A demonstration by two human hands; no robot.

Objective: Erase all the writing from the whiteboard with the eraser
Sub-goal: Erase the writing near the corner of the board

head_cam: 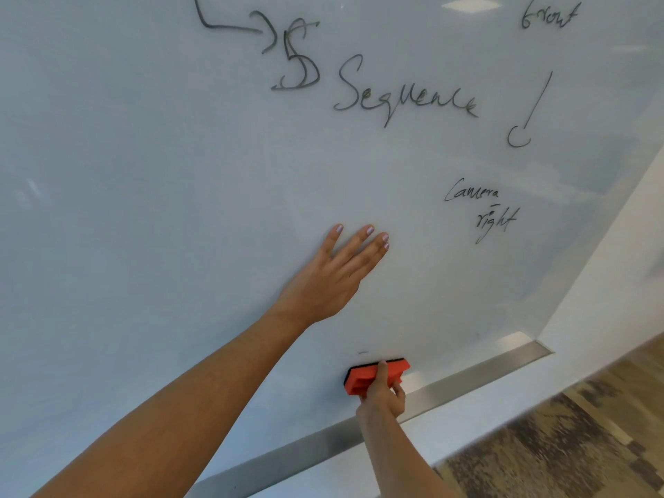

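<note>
The whiteboard (pixel 179 174) fills most of the view. Black writing stands on its upper and right parts: an arrow with a scribble (pixel 294 55), the word "Sequence" (pixel 406 95), a slanted line with a hook (pixel 528 113), "Camera right" (pixel 481 210) and a word at the top right (pixel 549 16). My left hand (pixel 334 274) lies flat on the board with straight fingers, below "Sequence". My right hand (pixel 382 393) grips the orange eraser (pixel 363 379) and holds its black felt side against the board's lower edge. A faint short mark (pixel 363 352) shows just above the eraser.
A metal ledge (pixel 467 379) runs along the board's bottom edge, just under the eraser. A white wall strip (pixel 611 282) borders the board on the right. Patterned brown carpet (pixel 575 436) lies below.
</note>
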